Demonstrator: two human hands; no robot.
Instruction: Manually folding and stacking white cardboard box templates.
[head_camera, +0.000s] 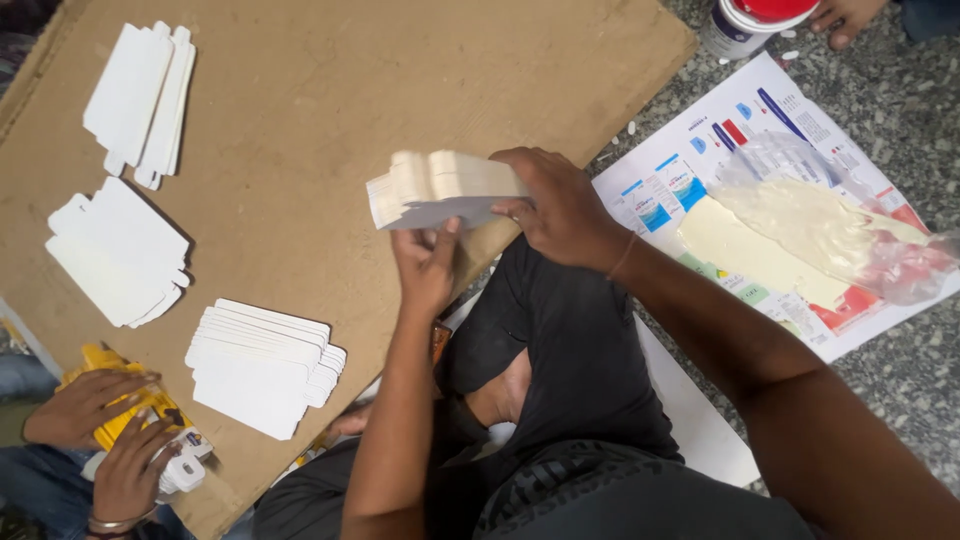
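Both my hands hold a thick stack of flat white die-cut cards (440, 185) above the edge of a brown cardboard sheet (330, 90). My right hand (560, 205) grips the stack's right end from above. From below, my left hand (425, 265) presses its thumb against the grey underside of the bottom card. The stack is fanned slightly at its left end.
Three other piles of white die-cut cards lie on the cardboard: top left (140, 95), left (118, 250), lower middle (262, 365). Another person's hands (110, 440) hold yellow packs at bottom left. A printed sheet (700, 150) with pale glue and a plastic bag (830, 215) lies right. A red-lidded tub (750, 18) stands above.
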